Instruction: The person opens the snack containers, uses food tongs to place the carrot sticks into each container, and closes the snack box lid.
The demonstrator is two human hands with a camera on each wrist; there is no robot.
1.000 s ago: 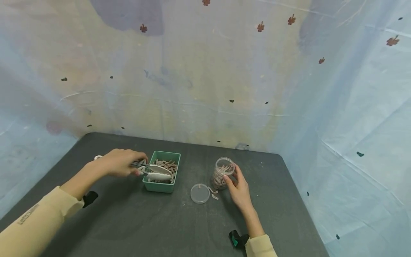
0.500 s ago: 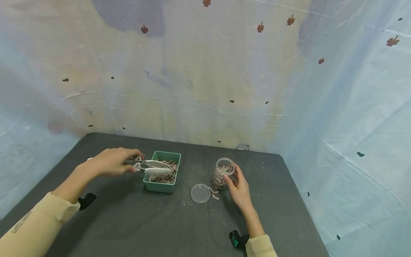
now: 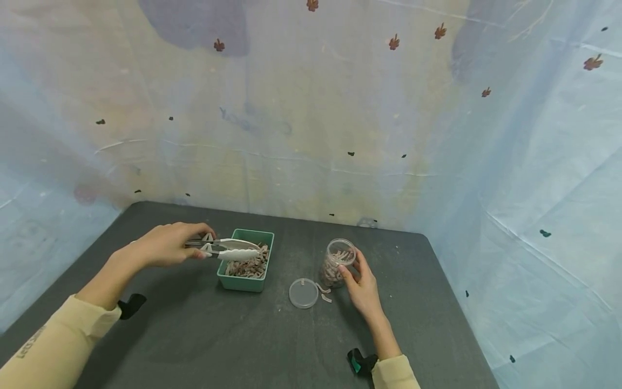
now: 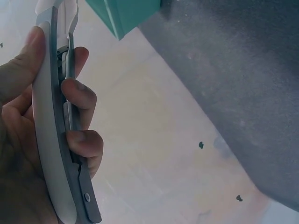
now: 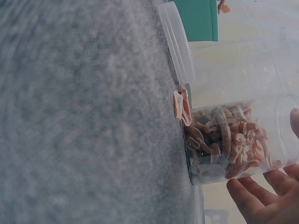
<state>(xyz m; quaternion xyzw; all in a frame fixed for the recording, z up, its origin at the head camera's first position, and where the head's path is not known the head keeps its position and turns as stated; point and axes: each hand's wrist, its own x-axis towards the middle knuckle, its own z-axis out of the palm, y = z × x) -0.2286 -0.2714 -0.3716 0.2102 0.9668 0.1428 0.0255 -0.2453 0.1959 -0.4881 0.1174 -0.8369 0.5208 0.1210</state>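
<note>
My left hand grips a pair of tongs with pale, scalloped heads. In the left wrist view, thumb and fingers wrap the grey handle. Those heads hover over a green rectangular tub holding many brownish-grey strips; whether a strip is between them cannot be made out. With thumb and fingers around its upper part, my right hand holds a clear round jar, upright on the table. Similar curled strips fill much of the jar. Its mouth is uncovered.
A clear round lid lies on the dark table between tub and jar. Two loose strips rest beside the lid, close to the jar. A patterned sheet hangs behind the table's far edge.
My left hand has drawn left and slightly up, lifting the tong heads off the strips in the tub. The right hand and jar have stayed in place.
</note>
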